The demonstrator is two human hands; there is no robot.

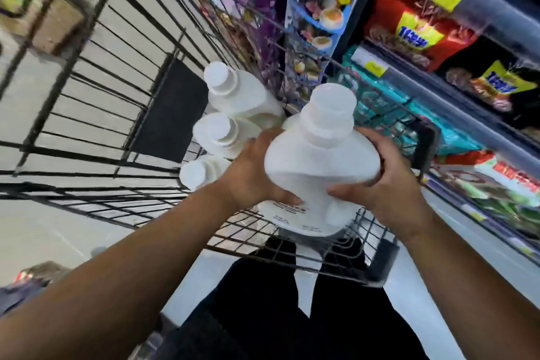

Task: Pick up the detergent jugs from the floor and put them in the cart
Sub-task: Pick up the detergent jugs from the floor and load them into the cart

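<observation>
1. Held jug [318, 161]: white, capped, cap uppermost; gripped in both hands over the near right corner of the cart [380, 263]; printed label visible on the lower body; base level with the near end wall; contact between base and wire cannot be determined.
2. Left hand [254, 172]: fingers curled round the left flank of the held jug; thumb pressed on the front face just above the label.
3. Right hand [388, 184]: fingers wrapped round the right flank; thumb laid across the lower front; firm grasp on the held jug.
4. Cart: black wire basket, standing on a pale floor [43, 231]; black panel [172, 108] at the bottom.
5. Cart contents: three white capped jugs in a row along the right side; far jug [233, 93], middle jug [219, 134], near jug [195, 174]; all upright, packed close together; the near jug is partly hidden behind the left hand.
6. Surroundings: shelves [467, 38] of coloured packets to the right of the cart, with yellow price tags on the edges; black trousers [257, 316] below the arms.
</observation>
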